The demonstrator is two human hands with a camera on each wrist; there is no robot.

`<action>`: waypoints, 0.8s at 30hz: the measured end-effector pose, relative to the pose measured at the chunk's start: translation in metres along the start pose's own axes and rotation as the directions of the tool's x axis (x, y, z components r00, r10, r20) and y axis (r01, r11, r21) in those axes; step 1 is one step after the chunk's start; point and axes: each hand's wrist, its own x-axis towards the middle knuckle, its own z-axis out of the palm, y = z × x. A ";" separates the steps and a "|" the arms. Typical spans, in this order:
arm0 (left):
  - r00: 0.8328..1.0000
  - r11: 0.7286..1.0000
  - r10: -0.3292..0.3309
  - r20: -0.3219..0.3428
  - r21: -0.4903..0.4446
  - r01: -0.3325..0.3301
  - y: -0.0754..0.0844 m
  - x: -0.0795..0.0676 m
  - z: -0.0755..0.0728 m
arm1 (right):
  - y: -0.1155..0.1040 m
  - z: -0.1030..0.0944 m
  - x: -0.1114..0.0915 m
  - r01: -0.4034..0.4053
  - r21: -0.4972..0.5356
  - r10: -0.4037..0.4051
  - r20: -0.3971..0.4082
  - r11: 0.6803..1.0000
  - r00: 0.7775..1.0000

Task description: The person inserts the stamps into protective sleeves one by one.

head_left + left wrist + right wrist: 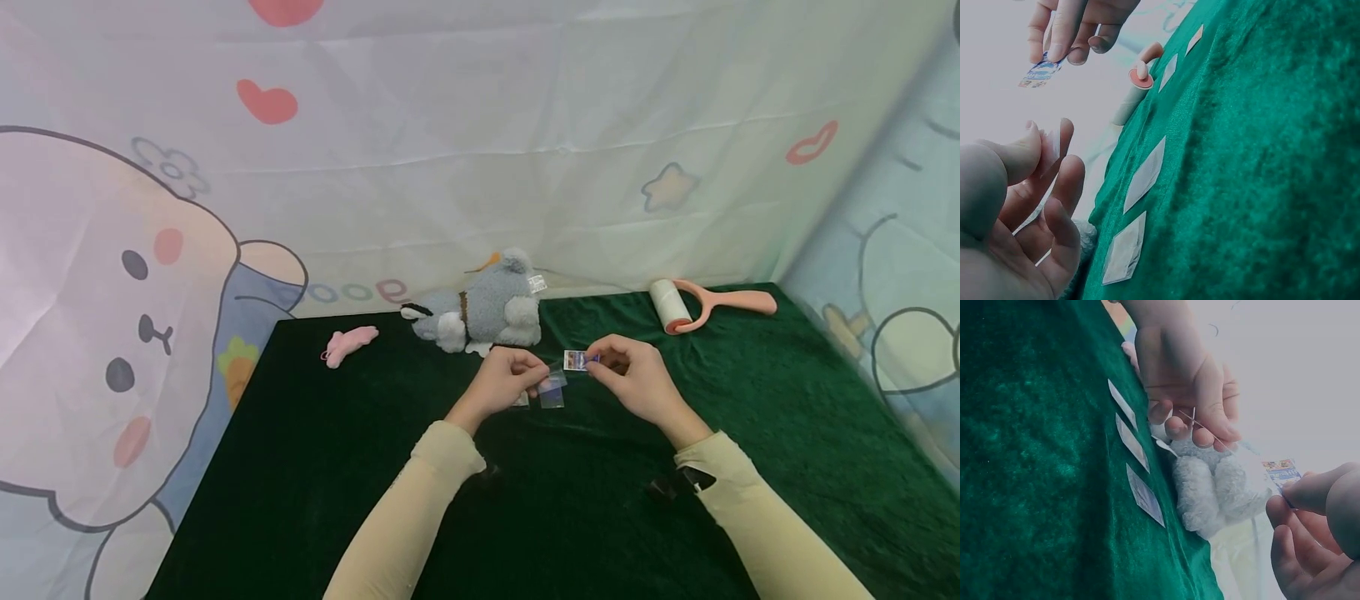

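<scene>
Between thumb and fingers, my left hand [504, 379] pinches a small clear plastic sleeve [1050, 149], seen nearly edge-on in the left wrist view. My right hand [636, 382] pinches a small printed card [575, 360] with blue and white print, held just right of the sleeve and apart from it. Both hands are raised over the green cloth. Below them several flat, thin pieces in clear plastic lie in a row, among them a pale one [1124, 255] and a bluish one [1145, 495]. My left hand partly hides this row in the head view.
A grey plush toy [498, 304] lies at the back edge of the green cloth [337, 483]. To its left is a small pink plush piece [350, 344]. A lint roller [701, 304] with a pink handle lies at the back right. A printed curtain [465, 125] hangs behind.
</scene>
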 end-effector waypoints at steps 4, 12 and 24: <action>1.000 1.000 0.009 0.001 0.018 -0.009 0.002 0.001 0.000 | -0.002 0.000 0.001 -0.002 0.000 0.002 0.006 1.000 1.000; 1.000 1.000 0.002 0.000 0.005 -0.002 0.001 0.000 0.000 | -0.003 0.000 0.000 -0.013 0.005 0.013 0.022 1.000 1.000; 0.999 0.998 0.039 -0.037 0.049 -0.037 0.000 0.000 0.001 | -0.002 0.000 0.000 -0.015 0.012 0.014 0.027 1.000 1.000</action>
